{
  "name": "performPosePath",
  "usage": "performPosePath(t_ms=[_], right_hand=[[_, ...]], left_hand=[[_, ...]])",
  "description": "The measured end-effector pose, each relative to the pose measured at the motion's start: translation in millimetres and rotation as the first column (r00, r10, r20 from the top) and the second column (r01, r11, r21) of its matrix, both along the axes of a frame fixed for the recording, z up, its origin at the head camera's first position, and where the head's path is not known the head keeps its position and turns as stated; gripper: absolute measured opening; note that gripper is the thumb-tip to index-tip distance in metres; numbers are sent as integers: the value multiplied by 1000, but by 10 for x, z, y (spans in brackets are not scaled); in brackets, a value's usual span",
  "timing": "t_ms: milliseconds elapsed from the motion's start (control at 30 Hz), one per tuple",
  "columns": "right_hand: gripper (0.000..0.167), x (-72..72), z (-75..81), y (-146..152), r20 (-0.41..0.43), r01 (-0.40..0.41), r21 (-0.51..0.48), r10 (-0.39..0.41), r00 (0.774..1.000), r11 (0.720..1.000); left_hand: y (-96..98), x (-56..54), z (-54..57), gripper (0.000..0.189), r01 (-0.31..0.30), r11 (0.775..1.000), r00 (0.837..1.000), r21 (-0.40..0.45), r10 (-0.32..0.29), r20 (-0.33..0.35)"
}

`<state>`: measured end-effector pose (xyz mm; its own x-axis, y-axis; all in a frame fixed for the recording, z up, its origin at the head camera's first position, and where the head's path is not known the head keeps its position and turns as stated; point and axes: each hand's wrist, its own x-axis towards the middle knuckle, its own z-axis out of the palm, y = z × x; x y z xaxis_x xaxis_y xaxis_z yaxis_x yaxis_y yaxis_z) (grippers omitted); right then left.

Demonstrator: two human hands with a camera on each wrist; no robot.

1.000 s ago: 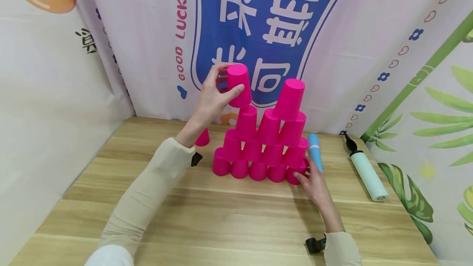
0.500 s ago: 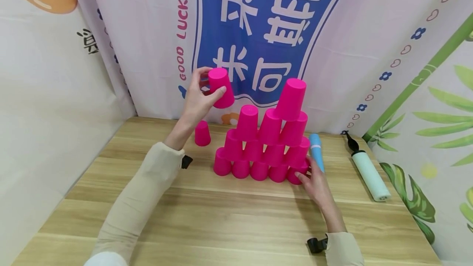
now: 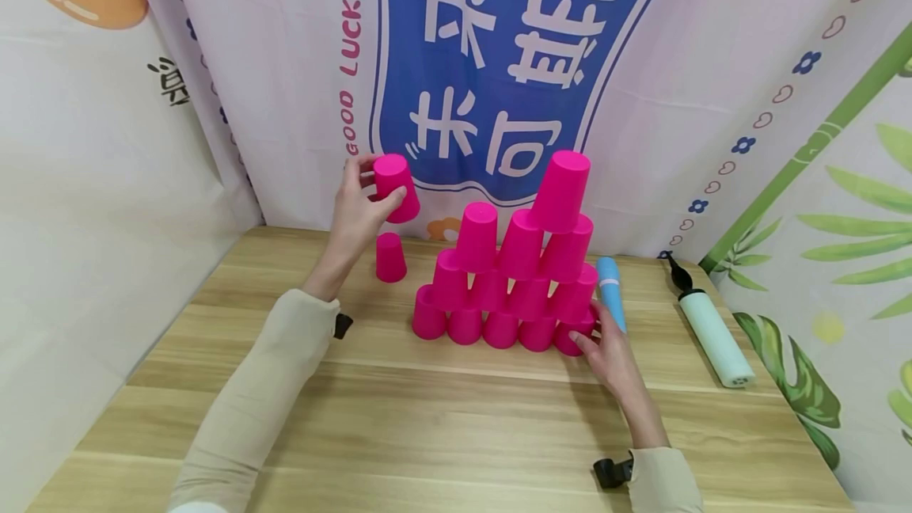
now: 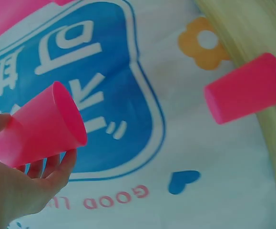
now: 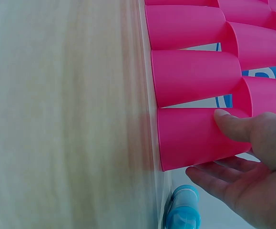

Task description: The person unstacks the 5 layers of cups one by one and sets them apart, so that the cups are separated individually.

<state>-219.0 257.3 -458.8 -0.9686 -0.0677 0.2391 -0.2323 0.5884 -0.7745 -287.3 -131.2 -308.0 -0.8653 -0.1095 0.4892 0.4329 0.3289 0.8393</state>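
My left hand (image 3: 355,216) holds an upside-down pink cup (image 3: 392,175) in the air, thumb in front and fingers behind. In the left wrist view the wide rim of this cup (image 4: 37,126) is open to the right. Below it, a single pink cup (image 3: 390,261) stands mouth-down on the table. To the right rises a stack of pink cups (image 3: 488,290), several in each lower row, three in the third row, one on top at the right. My right hand (image 3: 611,359) holds the bottom right cup (image 5: 190,136), thumb on its front and fingers along its outer side.
A light blue cylinder (image 3: 609,287) lies behind the right hand. Farther right is a pale green hand pump (image 3: 715,339) with a black nozzle. A printed cloth (image 3: 299,101) hangs behind the wooden table (image 3: 442,426).
My left hand has carried its cup left from above the stack, then lower, to just above the single cup. The right hand stays at the bottom right cup.
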Motion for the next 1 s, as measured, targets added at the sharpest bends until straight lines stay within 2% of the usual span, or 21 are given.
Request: performPosePath(t_ms=[433,767,1000], right_hand=[[63,-1,-3,3,7,0,-4,0,1000,1000],[63,0,-7,-2,9,6,1,-6,1000,1000],[63,-2,-9,-2,7,9,2,-9,1000,1000]], left_hand=[[-299,-198,-344,58,-102,993,992,-58,105,69],[-504,-299,-641,56,-122,991,985,-49,127,119],[-576,-327,-759,55,-120,992,980,-43,126,153]])
